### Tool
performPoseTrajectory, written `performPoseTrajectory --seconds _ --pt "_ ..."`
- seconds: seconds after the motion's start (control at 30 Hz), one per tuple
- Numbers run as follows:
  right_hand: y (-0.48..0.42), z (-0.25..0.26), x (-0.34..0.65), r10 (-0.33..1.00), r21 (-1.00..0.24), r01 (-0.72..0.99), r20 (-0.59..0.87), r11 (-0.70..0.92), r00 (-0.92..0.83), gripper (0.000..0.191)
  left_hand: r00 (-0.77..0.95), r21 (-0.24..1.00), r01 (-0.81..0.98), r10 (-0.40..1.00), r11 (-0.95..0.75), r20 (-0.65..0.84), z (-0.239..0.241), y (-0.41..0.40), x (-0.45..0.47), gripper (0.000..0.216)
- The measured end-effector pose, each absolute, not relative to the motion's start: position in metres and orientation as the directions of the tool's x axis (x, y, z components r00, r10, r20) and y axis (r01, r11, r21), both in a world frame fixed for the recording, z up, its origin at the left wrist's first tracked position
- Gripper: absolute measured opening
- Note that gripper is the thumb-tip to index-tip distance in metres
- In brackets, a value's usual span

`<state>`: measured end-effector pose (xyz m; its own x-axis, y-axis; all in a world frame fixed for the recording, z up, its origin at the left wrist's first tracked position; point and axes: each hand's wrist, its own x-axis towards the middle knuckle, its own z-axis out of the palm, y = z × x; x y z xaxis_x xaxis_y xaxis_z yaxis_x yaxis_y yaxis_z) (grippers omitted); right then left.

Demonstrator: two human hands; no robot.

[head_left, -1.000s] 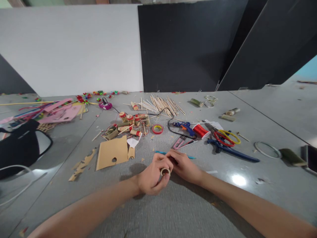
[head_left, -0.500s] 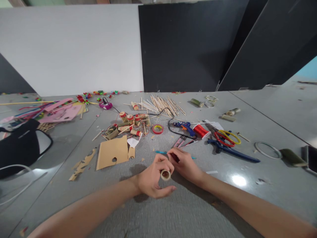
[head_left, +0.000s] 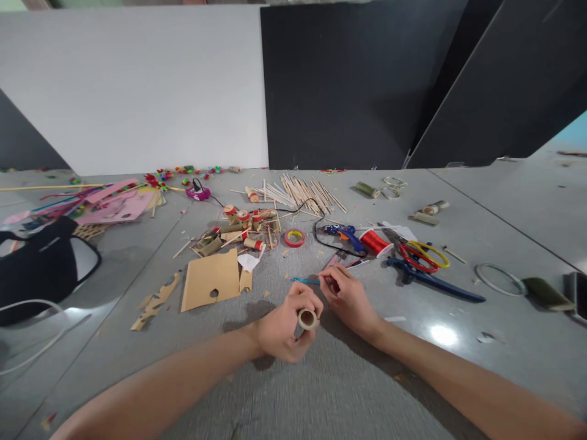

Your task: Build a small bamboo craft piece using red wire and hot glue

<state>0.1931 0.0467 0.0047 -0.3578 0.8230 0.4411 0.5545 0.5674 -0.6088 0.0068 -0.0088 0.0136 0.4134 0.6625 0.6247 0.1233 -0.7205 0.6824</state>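
My left hand (head_left: 283, 324) is closed round a short hollow bamboo tube (head_left: 307, 318), its open end turned towards me, just above the grey table (head_left: 348, 391). My right hand (head_left: 347, 297) rests on the table right beside it, fingers curled and pinched at the blue pen (head_left: 306, 281) that lies in front of both hands. Pink snips (head_left: 336, 260) lie just beyond the right fingertips.
Cardboard pieces (head_left: 211, 281) lie to the left. Farther back are bamboo spools with red wrap (head_left: 243, 227), a tape ring (head_left: 294, 238), bamboo sticks (head_left: 298, 190), a blue glue gun (head_left: 342, 233), red thread spool (head_left: 375, 242), scissors (head_left: 424, 256). A black bag (head_left: 39, 269) sits far left, a ring (head_left: 499, 278) right.
My right hand has slid away from the tube towards the blue pen and pinched at it. My left hand has kept the tube and turned it slightly.
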Motion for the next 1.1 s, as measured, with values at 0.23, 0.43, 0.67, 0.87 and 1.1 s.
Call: performPoseTrajectory --seconds 0.23,0.43,0.67,0.87,1.1 --pt "0.058 0.009 0.204 0.809 -0.480 0.666 0.467 0.571 -0.357 0.011 0.391 0.672 0.128 0.660 -0.729 0.641 0.015 -0.008 0.007 0.033" --pt "0.067 0.009 0.208 0.802 -0.435 0.695 0.474 0.572 -0.364 0.012 0.378 0.668 0.117 0.655 -0.735 0.654 0.016 -0.007 0.008 0.033" --pt "0.066 0.009 0.208 0.817 -0.474 0.679 0.451 0.561 -0.360 0.011 0.377 0.682 0.128 0.671 -0.720 0.638 0.017 -0.008 0.008 0.032" --pt "0.067 0.012 0.208 0.835 -0.554 0.633 0.447 0.540 -0.320 0.011 0.362 0.688 0.122 0.678 -0.715 0.640 0.013 -0.006 0.007 0.030" --pt "0.072 0.011 0.209 0.843 -0.608 0.596 0.469 0.523 -0.262 0.011 0.346 0.673 0.130 0.670 -0.728 0.657 0.013 -0.005 0.008 0.027"
